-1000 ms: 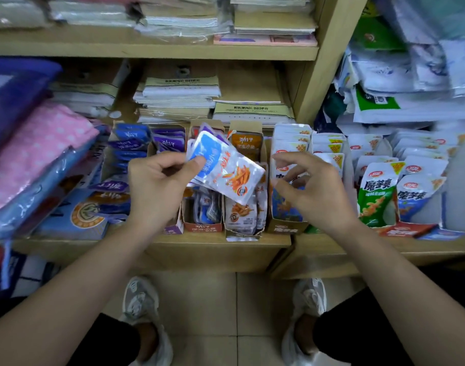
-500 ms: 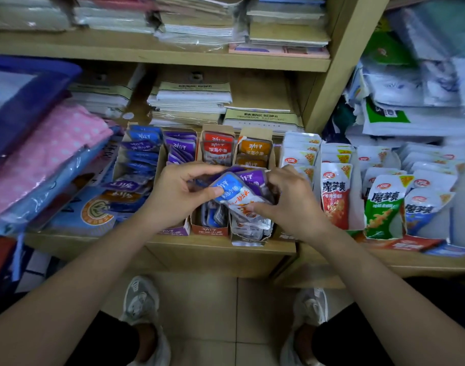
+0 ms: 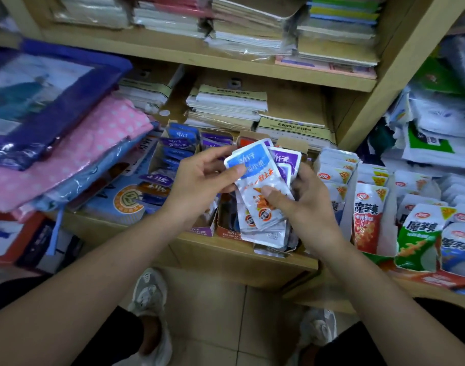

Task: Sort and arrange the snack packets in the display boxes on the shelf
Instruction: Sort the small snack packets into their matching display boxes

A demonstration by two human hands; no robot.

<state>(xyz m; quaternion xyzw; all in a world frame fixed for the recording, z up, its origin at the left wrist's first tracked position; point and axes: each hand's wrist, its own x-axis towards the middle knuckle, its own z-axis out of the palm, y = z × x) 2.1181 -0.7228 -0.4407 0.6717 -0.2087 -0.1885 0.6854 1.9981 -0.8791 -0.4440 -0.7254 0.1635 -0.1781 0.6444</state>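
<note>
Lifted since half a second ago, up from the brown cardboard display boxes (image 3: pixel 227 230): fanned bundle of blue, purple and silver foil snack packets (image 3: pixel 255 180). Pinched at upper left by left grip (image 3: pixel 199 186), thumb across the blue top packet; clasped from lower right by right grip (image 3: pixel 307 204), thumb pressing the silver face. Held above the wooden shelf (image 3: pixel 226 250), near red and green pouches (image 3: pixel 368 220)

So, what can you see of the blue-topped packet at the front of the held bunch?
The blue-topped packet is a flat, glossy, foil-like sachet: blue band with white characters above, silvery below with red script and an orange picture. It leans slightly left, foremost in a fanned bunch. The left hand presses a thumb on its blue band; the right hand pinches its middle. A purple-topped packet lies behind it.
</note>
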